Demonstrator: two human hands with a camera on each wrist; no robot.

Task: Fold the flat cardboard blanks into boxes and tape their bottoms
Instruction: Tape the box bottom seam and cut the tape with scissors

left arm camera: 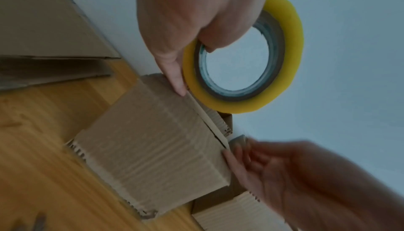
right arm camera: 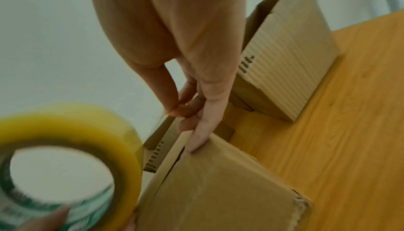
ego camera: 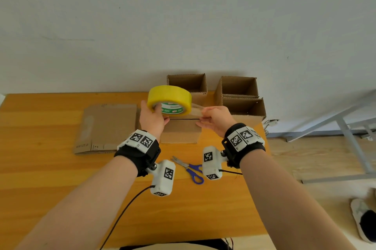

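Here: we see two bare hands working over a box on a wooden bench (ego camera: 50,168).
Left hand: our left hand (ego camera: 151,120) grips the yellow tape roll (ego camera: 169,99), with fingers (left arm camera: 210,39) hooked inside its ring and the thumb outside.
Right hand: our right hand (ego camera: 216,119) pinches the loose end of the tape (ego camera: 196,107) between thumb and fingers (right arm camera: 168,94); its little finger rests on the box edge.
Box: the box we work on (ego camera: 180,130) stands on the bench in the middle, bottom side up, with its two flaps closed and a dark slit between them. The tape roll hangs just above that slit.
Writing: the inside of the roll has a green and white label, but we cannot read the words. The flat blank has small dark print near its front edge, too small to read.
Flat blank: one flat cardboard blank (ego camera: 107,125) lies on the bench, just left of the box.
Open boxes: three folded boxes (ego camera: 242,105) stand with open tops at the far side by the wall (ego camera: 183,15), behind and to the right of our hands.
Scissors: blue-handled scissors (ego camera: 190,169) lie on the bench near us, between our wrists.
In the way: our hands and the roll hide the far part of the box top.
Floor: a shoe (ego camera: 363,219) shows on the floor at the right.
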